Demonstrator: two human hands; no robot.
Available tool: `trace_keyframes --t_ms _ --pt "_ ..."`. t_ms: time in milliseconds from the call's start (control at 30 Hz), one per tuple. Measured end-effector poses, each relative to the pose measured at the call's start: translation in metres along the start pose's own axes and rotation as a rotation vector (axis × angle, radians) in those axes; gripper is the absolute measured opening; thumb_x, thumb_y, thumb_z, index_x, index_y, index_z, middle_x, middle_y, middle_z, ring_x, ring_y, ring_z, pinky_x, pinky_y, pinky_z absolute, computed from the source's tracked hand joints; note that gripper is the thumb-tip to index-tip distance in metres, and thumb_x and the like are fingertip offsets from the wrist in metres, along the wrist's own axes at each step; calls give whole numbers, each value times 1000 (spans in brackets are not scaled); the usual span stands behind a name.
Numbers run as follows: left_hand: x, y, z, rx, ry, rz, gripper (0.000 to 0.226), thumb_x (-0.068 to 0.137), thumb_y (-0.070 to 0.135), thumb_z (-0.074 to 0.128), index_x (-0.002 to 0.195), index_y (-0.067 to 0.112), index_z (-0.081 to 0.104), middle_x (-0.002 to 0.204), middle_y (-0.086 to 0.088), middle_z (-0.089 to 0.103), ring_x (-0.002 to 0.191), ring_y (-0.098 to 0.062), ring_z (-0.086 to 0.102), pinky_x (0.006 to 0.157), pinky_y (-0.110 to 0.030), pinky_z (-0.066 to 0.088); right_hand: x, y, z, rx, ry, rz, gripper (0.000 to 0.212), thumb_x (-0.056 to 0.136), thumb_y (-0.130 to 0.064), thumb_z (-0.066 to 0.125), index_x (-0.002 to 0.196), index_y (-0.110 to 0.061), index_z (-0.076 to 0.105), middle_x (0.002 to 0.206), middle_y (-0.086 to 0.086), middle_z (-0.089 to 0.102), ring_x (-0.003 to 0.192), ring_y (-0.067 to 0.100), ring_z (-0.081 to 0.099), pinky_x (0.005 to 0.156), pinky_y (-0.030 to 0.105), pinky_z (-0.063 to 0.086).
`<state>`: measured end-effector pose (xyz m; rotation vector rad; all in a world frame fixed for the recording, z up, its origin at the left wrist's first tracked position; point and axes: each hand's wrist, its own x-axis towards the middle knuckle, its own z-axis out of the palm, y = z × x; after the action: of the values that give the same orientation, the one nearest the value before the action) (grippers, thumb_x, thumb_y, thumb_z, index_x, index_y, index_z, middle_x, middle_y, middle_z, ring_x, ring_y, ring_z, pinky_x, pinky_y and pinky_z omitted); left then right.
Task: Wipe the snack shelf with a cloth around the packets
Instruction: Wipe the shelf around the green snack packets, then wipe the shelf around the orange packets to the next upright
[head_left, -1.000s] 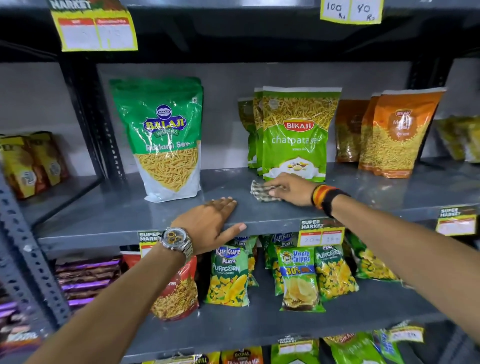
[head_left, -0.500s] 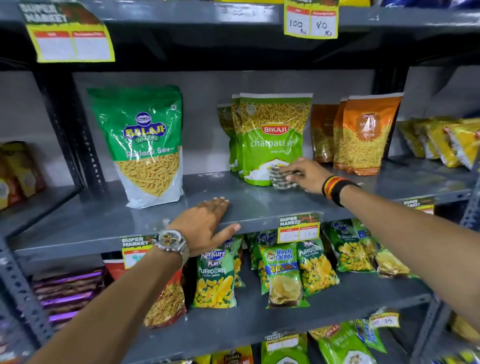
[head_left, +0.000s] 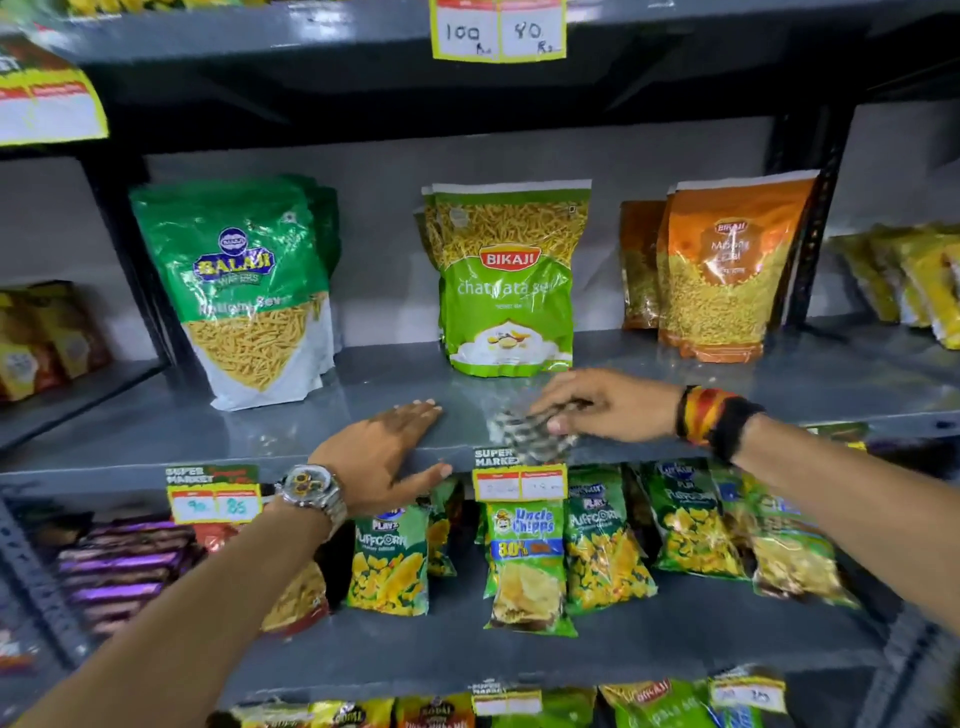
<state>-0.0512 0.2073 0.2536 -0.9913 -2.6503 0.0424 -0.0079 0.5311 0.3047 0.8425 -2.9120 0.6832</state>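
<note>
The grey metal snack shelf (head_left: 363, 382) holds three groups of upright packets: green Balaji sev (head_left: 249, 291) at left, green Bikaji packets (head_left: 509, 280) in the middle, orange Bikaji packets (head_left: 727, 270) at right. My right hand (head_left: 597, 402) grips a small checked cloth (head_left: 530, 428) at the shelf's front edge, just in front of the middle packets. The cloth hangs partly over the edge. My left hand (head_left: 387, 452), with a wristwatch, rests flat on the front edge of the shelf, fingers spread, left of the cloth.
Price tags (head_left: 519, 480) hang on the shelf's front lip. Below, a lower shelf (head_left: 519, 660) carries Puffcorn and Uncle Chipps bags (head_left: 524, 561) and purple bars (head_left: 119, 566). Dark uprights (head_left: 130, 249) bound the bay; yellow packets (head_left: 914, 280) stand on the neighbouring shelf at right.
My right hand has drawn the cloth from the base of the middle packets forward to the shelf's front edge. The left hand has stayed on the edge. The view shifted.
</note>
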Motion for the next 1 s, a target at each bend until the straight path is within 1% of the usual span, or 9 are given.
trace_keyframes --t_ms 100,200,300,400,500,633,700,833,1000 --pt "-2 -5 -8 20 -57 33 95 88 80 33 160 20 16 165 -1 25 148 -19 32 119 -39 33 0 2 -17 86 101 18 31 93 -27 59 122 -20 64 121 7 59 103 18 60 84 18 48" --pt "-7 -17 -14 70 -93 -2 98 86 82 39 160 23 13 165 1 25 148 -19 33 120 -37 30 40 -3 -14 86 173 10 33 95 -23 56 128 -17 60 135 5 56 118 15 54 101 25 41" --pt "-11 -24 -11 77 -74 -47 102 82 87 38 160 25 15 163 1 30 145 -20 39 119 -38 34 89 -21 13 68 119 0 34 95 -16 57 128 -13 60 131 7 59 117 17 55 95 23 39" --pt "-11 -24 -9 81 -41 -54 102 80 87 41 157 22 23 160 -3 37 141 -22 44 115 -40 39 109 -40 40 26 74 -7 32 94 -18 56 126 -19 63 122 9 62 113 23 57 95 30 42" --pt "-11 -28 -6 44 -8 -21 100 81 85 44 155 20 27 158 -6 41 140 -24 45 115 -39 39 85 -49 45 0 71 -81 31 94 -21 57 125 -21 63 114 10 57 109 23 56 99 34 42" --pt "-9 -36 1 28 -5 0 105 80 88 39 157 18 23 162 -2 33 146 -19 35 119 -37 33 29 -43 12 -25 -70 -84 30 93 -28 59 122 -26 64 114 2 59 105 13 58 95 24 43" --pt "-8 -37 0 23 -5 13 107 79 89 38 158 17 22 163 -2 32 146 -20 34 119 -38 33 18 -24 -15 -15 45 18 32 91 -32 58 122 -26 64 117 0 62 109 14 59 98 27 45" --pt "-1 -22 -2 25 5 70 108 80 90 34 158 16 22 164 -4 30 147 -21 34 117 -42 35 20 20 -49 19 319 232 32 94 -24 58 126 -25 61 124 2 63 118 23 57 95 30 41" --pt "33 24 -11 0 23 152 108 81 91 20 158 15 22 164 -7 30 145 -25 37 113 -47 39 39 46 -50 -49 309 294 30 95 -18 57 125 -21 63 126 4 64 116 22 58 94 30 44"
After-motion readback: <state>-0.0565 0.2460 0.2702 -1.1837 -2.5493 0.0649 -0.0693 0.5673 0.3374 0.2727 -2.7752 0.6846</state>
